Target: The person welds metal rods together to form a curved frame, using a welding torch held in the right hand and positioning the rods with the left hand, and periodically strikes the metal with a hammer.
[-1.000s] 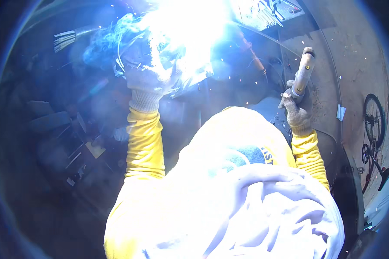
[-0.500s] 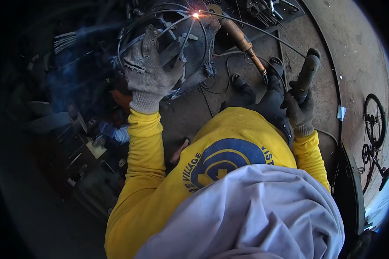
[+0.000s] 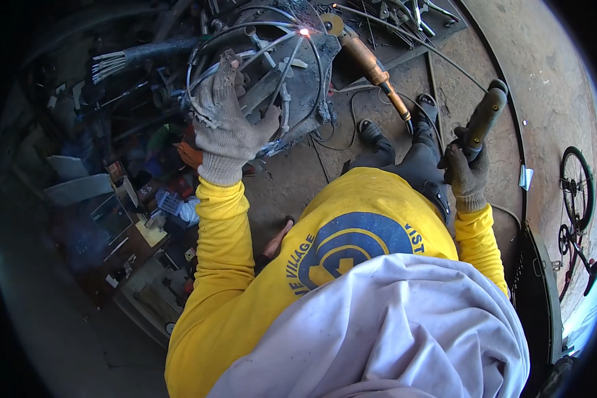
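My right hand [image 3: 467, 174], in a grey knit glove, is closed around a welding electrode holder [image 3: 485, 119]. A long thin electrode [image 3: 421, 41] runs from the holder toward the upper middle, its tip glowing orange, apart from the work. My left hand [image 3: 229, 129], in a worn grey glove, is at the left side of a round frame of bent metal rods [image 3: 318, 66]. Its fingers curl about the rods, while the thumb sticks out to the right. A joint where the rods meet [image 3: 304, 32] glows bright.
An angle grinder [image 3: 365, 58] lies right of the frame on the dark metal bench [image 3: 328, 46]. Several pale rods [image 3: 109, 66] stick out at the left. Tools and boxes crowd the lower left, with a blue basket [image 3: 169, 202]. A bicycle [image 3: 576, 192] stands far right.
The arc at the joint has gone out, leaving a glow. The electrode tip has moved off to the right, and my right hand slightly right and down. Smoke has thinned; the picture is brighter.
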The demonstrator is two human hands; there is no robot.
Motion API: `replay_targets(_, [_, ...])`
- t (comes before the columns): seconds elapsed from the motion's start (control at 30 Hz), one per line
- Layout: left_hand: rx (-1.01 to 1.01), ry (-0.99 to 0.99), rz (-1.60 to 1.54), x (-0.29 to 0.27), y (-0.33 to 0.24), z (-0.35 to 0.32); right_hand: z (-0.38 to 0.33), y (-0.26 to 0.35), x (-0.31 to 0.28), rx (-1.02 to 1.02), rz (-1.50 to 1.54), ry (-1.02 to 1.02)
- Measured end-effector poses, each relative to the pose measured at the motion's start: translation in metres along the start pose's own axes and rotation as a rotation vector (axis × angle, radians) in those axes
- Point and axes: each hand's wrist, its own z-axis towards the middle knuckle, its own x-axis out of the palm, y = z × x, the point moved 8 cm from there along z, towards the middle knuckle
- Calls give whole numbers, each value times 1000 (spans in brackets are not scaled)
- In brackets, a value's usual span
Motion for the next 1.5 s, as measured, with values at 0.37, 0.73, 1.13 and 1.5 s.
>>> replay_targets(0.37, [85, -137, -25, -29, 13, -13, 7, 10, -3, -64, 79, -13])
replay_targets(0.73, [77, -172, 40, -25, 13, -20, 7, 12, -9, -80, 40, -13])
replay_targets(1.13, [108, -222, 54, -28, 10, -24, 7, 17, -7, -106, 39, -20])
replay_targets(1.5, [162, -270, 19, -39, 3, -20, 5, 21, -8, -88, 50, -12])
